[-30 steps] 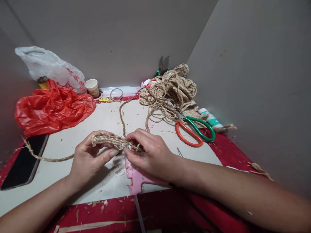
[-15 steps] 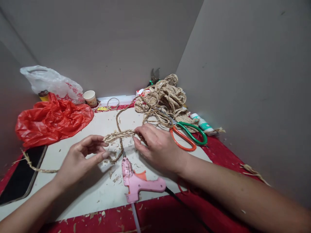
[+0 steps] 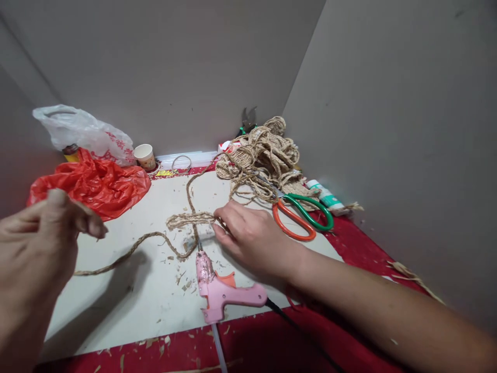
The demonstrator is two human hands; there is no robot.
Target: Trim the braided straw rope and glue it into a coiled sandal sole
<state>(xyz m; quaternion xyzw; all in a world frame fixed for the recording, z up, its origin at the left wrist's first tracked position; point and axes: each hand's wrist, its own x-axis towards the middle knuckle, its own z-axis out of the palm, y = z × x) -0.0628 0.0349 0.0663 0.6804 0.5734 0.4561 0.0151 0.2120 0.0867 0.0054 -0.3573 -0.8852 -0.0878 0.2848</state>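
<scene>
A flattened bundle of braided straw cord (image 3: 188, 219) is pinched at its right end by my right hand (image 3: 248, 235). Its left end sticks out free over the white board. My left hand (image 3: 50, 238) is raised at the left, fingers curled together; what they hold, if anything, cannot be made out. A single twisted cord (image 3: 135, 246) curves over the board from near the left hand to the middle and on towards the back. Below the bundle lies a pink glue gun (image 3: 221, 295) with an orange trigger, its nozzle touching or close to the cord.
Orange and green handled scissors (image 3: 297, 220) lie at the right beside a heap of cord (image 3: 267, 155). Crumpled red plastic (image 3: 101, 186), a white bag (image 3: 81, 132) and a paper cup (image 3: 144, 156) stand back left. The white board (image 3: 151, 305) carries straw scraps; walls (image 3: 186, 62) rise behind.
My left hand has let go of the bundle's left end and moved left and nearer the camera. The cord across the board is now in view. My right hand has hardly moved.
</scene>
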